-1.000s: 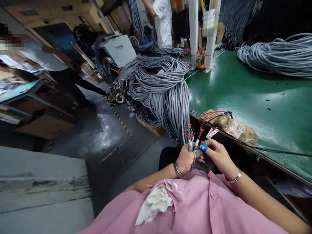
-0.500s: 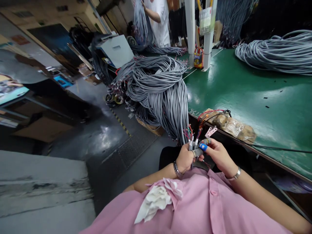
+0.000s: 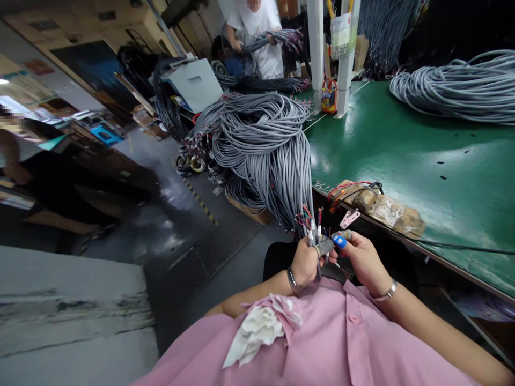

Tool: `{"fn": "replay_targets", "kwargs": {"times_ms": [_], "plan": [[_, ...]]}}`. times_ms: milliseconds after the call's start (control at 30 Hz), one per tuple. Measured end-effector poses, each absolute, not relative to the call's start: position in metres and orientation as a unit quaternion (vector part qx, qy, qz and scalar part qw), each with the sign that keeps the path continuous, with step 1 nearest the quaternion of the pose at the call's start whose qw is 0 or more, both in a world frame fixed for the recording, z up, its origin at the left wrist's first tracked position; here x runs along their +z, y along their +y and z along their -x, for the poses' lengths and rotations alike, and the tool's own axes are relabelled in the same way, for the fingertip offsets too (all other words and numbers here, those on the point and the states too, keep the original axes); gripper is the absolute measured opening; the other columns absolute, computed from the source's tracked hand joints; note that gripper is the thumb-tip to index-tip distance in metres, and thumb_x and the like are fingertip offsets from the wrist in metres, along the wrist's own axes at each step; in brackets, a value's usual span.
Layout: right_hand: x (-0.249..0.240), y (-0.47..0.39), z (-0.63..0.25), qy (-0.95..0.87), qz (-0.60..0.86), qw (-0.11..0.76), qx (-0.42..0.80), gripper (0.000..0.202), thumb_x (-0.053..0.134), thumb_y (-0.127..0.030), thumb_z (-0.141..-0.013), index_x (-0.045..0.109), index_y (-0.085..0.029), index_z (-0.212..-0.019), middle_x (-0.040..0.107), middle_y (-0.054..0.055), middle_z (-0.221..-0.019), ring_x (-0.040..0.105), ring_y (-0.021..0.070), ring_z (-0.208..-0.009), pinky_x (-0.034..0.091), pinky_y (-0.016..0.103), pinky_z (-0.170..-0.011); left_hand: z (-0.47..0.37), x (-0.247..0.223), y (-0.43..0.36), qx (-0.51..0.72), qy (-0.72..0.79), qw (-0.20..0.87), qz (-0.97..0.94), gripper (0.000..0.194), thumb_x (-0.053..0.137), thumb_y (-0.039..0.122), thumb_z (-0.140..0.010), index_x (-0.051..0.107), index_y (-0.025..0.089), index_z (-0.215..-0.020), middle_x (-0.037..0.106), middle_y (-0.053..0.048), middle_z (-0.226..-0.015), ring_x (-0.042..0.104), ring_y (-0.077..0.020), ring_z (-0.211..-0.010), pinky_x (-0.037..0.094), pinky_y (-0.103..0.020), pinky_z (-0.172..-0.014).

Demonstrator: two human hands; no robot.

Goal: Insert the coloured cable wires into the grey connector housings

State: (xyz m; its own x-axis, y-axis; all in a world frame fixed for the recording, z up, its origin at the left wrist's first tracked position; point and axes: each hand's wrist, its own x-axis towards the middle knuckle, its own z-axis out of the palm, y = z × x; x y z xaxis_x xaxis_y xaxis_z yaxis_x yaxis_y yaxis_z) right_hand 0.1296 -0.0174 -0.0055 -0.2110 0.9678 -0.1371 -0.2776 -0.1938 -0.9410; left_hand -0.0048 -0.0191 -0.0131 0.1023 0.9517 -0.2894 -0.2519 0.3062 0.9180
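My left hand [image 3: 304, 262] is closed round several grey cables [image 3: 311, 242], held upright in front of my shirt. White bands circle their stripped ends, where thin coloured wires [image 3: 306, 217] fan out. Grey tape covers a digit of this hand. My right hand [image 3: 365, 262], with blue tape [image 3: 338, 240] on its thumb, pinches close beside the bundle. Thin dark wires show by its fingertips, but what lies between them is too small to make out. Just beyond, a pink clip [image 3: 349, 219] sits at the bench edge.
A large heap of grey cables [image 3: 261, 128] hangs over the left end of the green bench [image 3: 386, 145]. A wrapped block [image 3: 386, 209] with wires lies along its edge. Another cable coil [image 3: 458, 88] rests at right. Co-workers stand at the back [image 3: 265, 53] and far left [image 3: 16, 161].
The coloured wire ends have shifted slightly left, and my right fingertips sit lower, away from the clip. The co-worker at the back has swung a cable bundle from upright to level.
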Motion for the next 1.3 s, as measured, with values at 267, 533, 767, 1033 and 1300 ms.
{"fn": "replay_targets", "kwargs": {"times_ms": [267,533,767,1033,1300], "plan": [[-0.004,-0.018,-0.129,-0.43,0.406,0.48,0.648,0.025,0.064,-0.041,-0.08,0.056,-0.018,-0.075,0.062,-0.001,-0.058,0.054,0.012,-0.053,0.035,0.025,-0.054,0.006,-0.018,-0.019,0.479,0.481,0.642,-0.357,0.035,0.068,0.045,-0.071,0.061,0.01,-0.07,0.063,-0.007,-0.056,0.058,-0.0132,-0.047,0.028,-0.019,-0.038],[-0.002,-0.014,-0.129,-0.439,0.399,0.459,0.661,0.025,0.063,-0.043,-0.081,0.058,-0.019,-0.082,0.062,-0.001,-0.055,0.055,0.013,-0.05,0.034,0.025,-0.052,0.007,-0.018,-0.019,0.457,0.485,0.648,-0.369,0.034,0.068,0.044,-0.07,0.061,0.011,-0.067,0.061,-0.005,-0.053,0.055,-0.0117,-0.044,0.031,-0.02,-0.04],[-0.006,-0.016,-0.127,-0.433,0.412,0.482,0.641,0.025,0.063,-0.044,-0.081,0.056,-0.02,-0.077,0.06,-0.002,-0.055,0.054,0.0132,-0.052,0.036,0.026,-0.055,0.006,-0.019,-0.018,0.465,0.489,0.645,-0.358,0.034,0.068,0.044,-0.07,0.061,0.011,-0.068,0.061,-0.005,-0.053,0.055,-0.012,-0.044,0.029,-0.02,-0.038],[-0.022,-0.01,-0.141,-0.355,0.423,0.53,0.644,0.022,0.065,-0.04,-0.079,0.06,-0.019,-0.076,0.054,-0.003,-0.064,0.045,0.0103,-0.055,0.039,0.024,-0.056,0.014,-0.013,-0.013,0.453,0.466,0.655,-0.386,0.032,0.066,0.041,-0.072,0.057,0.012,-0.06,0.058,-0.004,-0.049,0.052,-0.0106,-0.041,0.027,-0.02,-0.037],[-0.038,0.017,-0.167,-0.268,0.389,0.529,0.705,0.045,0.049,-0.061,-0.083,0.066,-0.019,-0.087,0.061,0.003,-0.081,0.05,0.0112,-0.061,0.044,0.024,-0.056,0.026,-0.004,0.011,0.336,0.413,0.731,-0.427,0.028,0.069,0.034,-0.067,0.055,0.011,-0.058,0.058,-0.003,-0.048,0.053,-0.0106,-0.037,0.026,-0.019,-0.033]]}}
